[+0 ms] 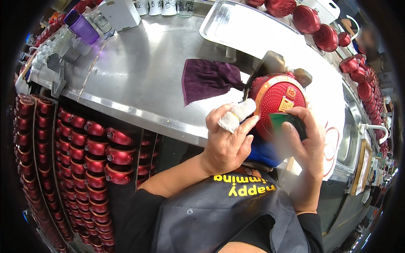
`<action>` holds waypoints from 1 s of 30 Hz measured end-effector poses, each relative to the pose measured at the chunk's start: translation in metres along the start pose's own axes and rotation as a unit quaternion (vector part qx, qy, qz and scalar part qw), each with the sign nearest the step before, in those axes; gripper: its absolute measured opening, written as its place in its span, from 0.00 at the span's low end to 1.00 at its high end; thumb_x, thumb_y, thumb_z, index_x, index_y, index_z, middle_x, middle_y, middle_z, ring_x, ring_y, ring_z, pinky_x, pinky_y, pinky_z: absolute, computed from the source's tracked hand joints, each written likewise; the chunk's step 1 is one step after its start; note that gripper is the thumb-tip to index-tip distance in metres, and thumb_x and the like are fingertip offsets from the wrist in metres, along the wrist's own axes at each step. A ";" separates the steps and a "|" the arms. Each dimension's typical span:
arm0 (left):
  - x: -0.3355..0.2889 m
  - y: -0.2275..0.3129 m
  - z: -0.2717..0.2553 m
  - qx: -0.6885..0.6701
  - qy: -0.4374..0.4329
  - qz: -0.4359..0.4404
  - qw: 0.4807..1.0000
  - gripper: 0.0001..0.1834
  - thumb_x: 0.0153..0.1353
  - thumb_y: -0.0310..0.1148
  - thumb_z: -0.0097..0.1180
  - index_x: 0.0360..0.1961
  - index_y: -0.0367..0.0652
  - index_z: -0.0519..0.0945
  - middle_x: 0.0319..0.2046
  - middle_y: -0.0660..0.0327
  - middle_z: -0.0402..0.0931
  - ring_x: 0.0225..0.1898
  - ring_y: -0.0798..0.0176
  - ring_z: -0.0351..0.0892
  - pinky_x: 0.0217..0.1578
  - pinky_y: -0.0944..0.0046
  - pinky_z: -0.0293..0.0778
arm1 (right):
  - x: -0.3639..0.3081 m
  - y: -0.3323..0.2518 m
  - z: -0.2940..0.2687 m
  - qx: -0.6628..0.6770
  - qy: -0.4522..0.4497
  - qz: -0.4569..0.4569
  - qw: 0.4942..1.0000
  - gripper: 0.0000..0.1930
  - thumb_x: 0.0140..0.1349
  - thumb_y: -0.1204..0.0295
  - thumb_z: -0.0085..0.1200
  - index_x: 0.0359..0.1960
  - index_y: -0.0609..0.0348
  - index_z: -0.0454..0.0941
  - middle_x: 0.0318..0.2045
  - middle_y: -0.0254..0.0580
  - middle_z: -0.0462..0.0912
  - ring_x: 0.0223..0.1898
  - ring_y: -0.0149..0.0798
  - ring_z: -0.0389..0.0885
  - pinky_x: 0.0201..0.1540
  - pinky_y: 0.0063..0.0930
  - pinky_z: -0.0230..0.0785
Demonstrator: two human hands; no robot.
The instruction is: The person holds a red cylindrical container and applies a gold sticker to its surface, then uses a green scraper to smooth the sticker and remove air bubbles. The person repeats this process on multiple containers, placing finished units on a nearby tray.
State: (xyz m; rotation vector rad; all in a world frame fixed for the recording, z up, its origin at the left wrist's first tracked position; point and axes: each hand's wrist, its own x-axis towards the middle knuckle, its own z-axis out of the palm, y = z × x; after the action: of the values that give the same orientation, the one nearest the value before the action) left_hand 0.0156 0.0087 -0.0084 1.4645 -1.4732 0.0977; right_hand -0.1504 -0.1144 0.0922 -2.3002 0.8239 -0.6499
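Note:
A round red vessel (266, 114) with a dotted raised surface, a gold band and gold emblems lies on the bench in front of me, its dotted face toward me. At its left side, my left hand (225, 145) has its fingers curled round a wadded white cloth (237, 117). My right hand (307, 143) pinches a thin green sheet or pad (283, 121) between thumb and fingers, against the vessel's lower right part. Part of that hand is blurred. Beneath the vessel shows something blue (265, 154), mostly hidden.
Two brownish lumps (273, 62) sit behind the vessel. To its left lies a purple cloth (211, 79). A metal tray (244, 29) stands at the back. Red pots (306, 19) line the right, and red pots (95, 162) fill racks at lower left. A sink (349, 126) is at right.

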 end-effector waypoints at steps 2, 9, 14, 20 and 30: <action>-0.004 0.000 0.003 0.068 0.002 0.052 0.996 0.25 0.57 0.27 0.62 0.58 0.38 0.83 0.60 0.49 0.78 0.64 0.45 0.64 0.60 0.46 0.64 | -0.001 0.003 -0.001 -0.007 0.006 -0.006 1.000 0.12 0.62 0.78 0.64 0.47 0.64 0.80 0.36 0.48 0.85 0.35 0.45 0.87 0.40 0.32 0.76; -0.005 -0.003 0.003 0.095 0.054 0.109 0.988 0.20 0.58 0.27 0.62 0.54 0.40 0.85 0.57 0.51 0.80 0.61 0.46 0.68 0.58 0.47 0.65 | -0.001 0.007 -0.006 -0.022 0.019 -0.036 0.999 0.12 0.62 0.78 0.63 0.47 0.64 0.80 0.34 0.46 0.85 0.33 0.43 0.87 0.38 0.30 0.76; 0.011 -0.016 0.001 -0.097 0.019 -0.085 0.992 0.19 0.70 0.37 0.58 0.55 0.35 0.79 0.54 0.44 0.76 0.59 0.42 0.68 0.65 0.47 0.59 | -0.003 0.011 -0.008 -0.035 0.026 -0.041 0.998 0.12 0.63 0.77 0.64 0.47 0.63 0.80 0.34 0.46 0.85 0.33 0.41 0.87 0.38 0.29 0.76; 0.012 -0.017 0.023 -0.154 0.006 -0.145 0.977 0.31 0.70 0.45 0.62 0.64 0.33 0.70 0.61 0.43 0.71 0.60 0.44 0.68 0.64 0.49 0.62 | -0.005 0.017 -0.008 -0.039 0.039 -0.050 0.997 0.12 0.62 0.78 0.63 0.47 0.63 0.80 0.33 0.45 0.85 0.31 0.41 0.86 0.38 0.29 0.76; 0.006 -0.028 0.037 -0.245 0.005 -0.167 0.955 0.35 0.70 0.44 0.61 0.68 0.32 0.65 0.62 0.44 0.70 0.64 0.45 0.67 0.67 0.50 0.61 | -0.010 0.029 -0.013 -0.010 0.070 -0.016 0.997 0.13 0.63 0.77 0.64 0.48 0.64 0.81 0.34 0.42 0.85 0.35 0.35 0.84 0.41 0.26 0.73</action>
State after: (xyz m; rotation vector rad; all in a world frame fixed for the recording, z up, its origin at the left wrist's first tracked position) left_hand 0.0178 -0.0277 -0.0384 1.2699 -1.1145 -0.4388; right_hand -0.1764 -0.1301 0.0795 -2.3092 0.8635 -0.8290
